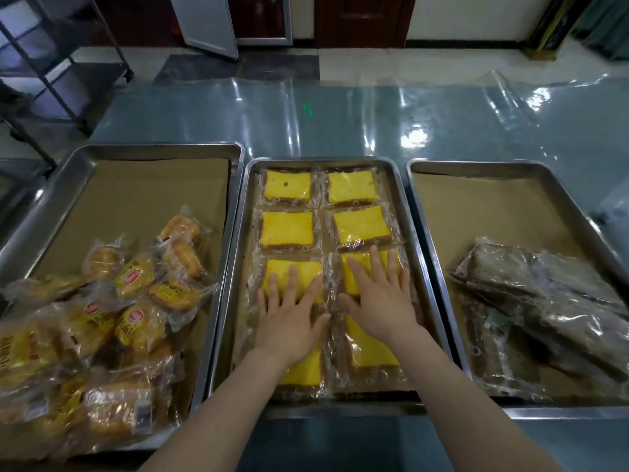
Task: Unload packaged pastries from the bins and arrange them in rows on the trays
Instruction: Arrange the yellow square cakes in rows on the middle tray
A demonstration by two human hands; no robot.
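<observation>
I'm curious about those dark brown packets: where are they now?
Head view: the dark brown packets lie heaped at the near end of the right tray, next to the middle tray of yellow cakes.

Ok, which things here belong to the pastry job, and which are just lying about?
Job: middle tray, yellow cakes in rows, left tray, heaped bread packets, right tray, dark packets, left hand and right hand flat on the cakes.
Lying about: rack, door, plastic sheet.
</observation>
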